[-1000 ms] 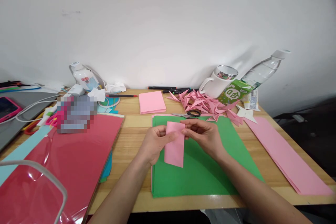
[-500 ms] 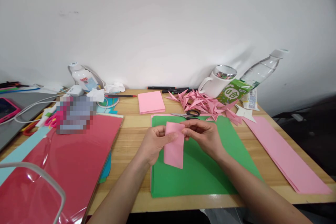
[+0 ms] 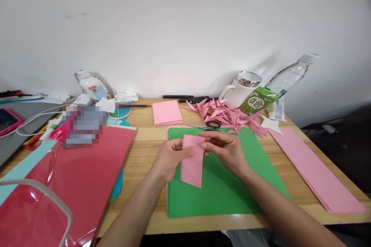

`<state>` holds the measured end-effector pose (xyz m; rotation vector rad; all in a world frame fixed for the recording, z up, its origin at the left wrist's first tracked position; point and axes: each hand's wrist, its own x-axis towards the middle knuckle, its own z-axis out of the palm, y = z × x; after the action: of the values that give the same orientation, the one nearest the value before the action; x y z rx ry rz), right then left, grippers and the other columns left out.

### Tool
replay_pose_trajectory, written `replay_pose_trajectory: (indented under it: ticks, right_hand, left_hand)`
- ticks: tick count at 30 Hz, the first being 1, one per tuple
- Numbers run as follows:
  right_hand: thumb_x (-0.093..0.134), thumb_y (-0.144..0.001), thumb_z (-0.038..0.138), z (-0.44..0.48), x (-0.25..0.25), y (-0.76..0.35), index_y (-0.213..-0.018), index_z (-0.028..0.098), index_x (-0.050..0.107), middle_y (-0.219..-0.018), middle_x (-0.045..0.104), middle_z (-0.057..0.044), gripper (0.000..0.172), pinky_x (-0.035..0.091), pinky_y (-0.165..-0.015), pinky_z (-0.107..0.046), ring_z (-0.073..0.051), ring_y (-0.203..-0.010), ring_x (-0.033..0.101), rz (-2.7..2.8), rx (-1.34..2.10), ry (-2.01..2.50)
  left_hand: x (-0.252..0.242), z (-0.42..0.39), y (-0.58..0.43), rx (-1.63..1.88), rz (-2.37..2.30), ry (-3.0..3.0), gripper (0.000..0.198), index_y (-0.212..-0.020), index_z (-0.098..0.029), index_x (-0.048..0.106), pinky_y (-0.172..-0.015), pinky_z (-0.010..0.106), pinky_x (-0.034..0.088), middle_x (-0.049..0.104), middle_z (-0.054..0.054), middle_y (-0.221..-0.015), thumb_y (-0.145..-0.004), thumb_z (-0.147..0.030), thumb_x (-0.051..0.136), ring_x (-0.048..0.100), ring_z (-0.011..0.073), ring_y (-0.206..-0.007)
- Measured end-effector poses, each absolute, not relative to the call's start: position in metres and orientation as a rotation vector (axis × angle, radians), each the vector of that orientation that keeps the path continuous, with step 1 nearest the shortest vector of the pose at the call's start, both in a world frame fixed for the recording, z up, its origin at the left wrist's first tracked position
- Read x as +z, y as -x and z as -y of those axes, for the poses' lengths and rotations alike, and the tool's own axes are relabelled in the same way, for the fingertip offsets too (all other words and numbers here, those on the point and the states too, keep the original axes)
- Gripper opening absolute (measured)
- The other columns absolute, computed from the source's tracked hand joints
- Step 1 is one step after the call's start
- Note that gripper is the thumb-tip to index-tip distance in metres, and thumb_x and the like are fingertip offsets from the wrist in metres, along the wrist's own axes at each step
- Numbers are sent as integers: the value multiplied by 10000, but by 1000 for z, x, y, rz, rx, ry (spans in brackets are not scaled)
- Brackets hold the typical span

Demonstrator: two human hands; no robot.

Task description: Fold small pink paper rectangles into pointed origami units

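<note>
A folded piece of pink paper (image 3: 191, 168) is held upright between both hands, above the green sheets (image 3: 226, 197). My left hand (image 3: 172, 158) grips its left side, thumb lying across the front and fingers behind. At the upper right edge, my right hand (image 3: 224, 148) pinches the paper between thumb and fingers. Just beyond the hands lie scissors (image 3: 213, 124) with black handles, partly hidden. Behind them is a heap of folded pink paper pieces (image 3: 217, 112). A stack of square pink paper (image 3: 167, 112) rests to its left.
On the right are long pink paper strips (image 3: 315, 170), a white mug (image 3: 242, 88), a green carton (image 3: 257, 101) and a tilted clear bottle (image 3: 291, 75). A red sheet pack (image 3: 84, 170) covers the left side. Black pens (image 3: 178, 97) lie along the wall.
The lower edge of the pink paper has tipped down slightly at its right corner. Both hands keep nearly the same place and grip.
</note>
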<state>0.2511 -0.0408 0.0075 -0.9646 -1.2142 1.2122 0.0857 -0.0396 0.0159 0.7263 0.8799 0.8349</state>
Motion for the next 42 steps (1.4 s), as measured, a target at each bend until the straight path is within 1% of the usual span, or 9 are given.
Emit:
replay_pose_trajectory:
  ticks: [7, 12, 18, 23, 27, 31, 37, 42]
  right_hand:
    - [775, -603, 211, 42, 7, -251, -751, 221, 742, -588, 659, 12, 151, 499, -425, -207, -92, -427, 574, 1221, 1168, 1000]
    - [774, -610, 236, 41, 8, -251, -820, 209, 729, -595, 659, 15, 216, 516, -437, -215, -95, -435, 581, 1204, 1223, 1017]
    - [749, -651, 228, 41, 9, -251, -766, 196, 730, -558, 652, 15, 120, 513, -452, -205, -94, -449, 586, 1227, 1227, 1026]
    - [752, -645, 217, 41, 8, -250, -830, 225, 730, -597, 655, 28, 186, 510, -447, -206, -84, -448, 578, 1223, 1201, 1010]
    - [750, -647, 248, 41, 8, -250, -764, 204, 737, -547, 649, 13, 126, 514, -438, -227, -99, -443, 569, 1242, 1159, 1062]
    - [751, -642, 263, 40, 8, -249, -738, 194, 732, -533, 644, 9, 120, 503, -425, -225, -99, -433, 559, 1241, 1137, 1098]
    - [752, -634, 316, 39, 9, -250, -731, 177, 716, -543, 639, 1, 173, 501, -428, -231, -104, -449, 552, 1233, 1075, 1178]
    - [744, -642, 329, 40, 9, -250, -737, 173, 706, -564, 639, -4, 187, 501, -444, -236, -106, -469, 556, 1253, 1042, 1179]
  left_hand:
    - [17, 39, -85, 819, -836, -731, 297, -816, -104, 716, -572, 204, 436, 705, 72, -745, -570, -249, 798, 600, 120, -622]
    - [16, 39, -85, 826, -852, -722, 302, -805, -105, 715, -573, 213, 437, 705, 75, -735, -554, -247, 804, 599, 123, -610]
    - [17, 39, -85, 840, -877, -745, 309, -802, -101, 710, -584, 224, 447, 705, 83, -727, -549, -250, 806, 611, 140, -630]
    - [17, 38, -85, 841, -879, -746, 306, -795, -103, 708, -572, 218, 438, 706, 82, -735, -550, -259, 804, 604, 131, -614]
    - [16, 38, -85, 834, -869, -752, 315, -797, -100, 706, -576, 223, 439, 707, 93, -755, -553, -276, 801, 606, 139, -626]
    - [15, 38, -85, 833, -883, -766, 317, -807, -112, 706, -569, 220, 432, 706, 85, -764, -563, -294, 793, 598, 133, -616]
    - [11, 39, -85, 767, -953, -865, 303, -799, -125, 716, -508, 199, 381, 692, 51, -717, -553, -284, 795, 562, 109, -546]
    - [11, 39, -85, 755, -968, -864, 293, -758, -116, 716, -501, 203, 376, 683, 49, -678, -550, -308, 795, 546, 104, -523]
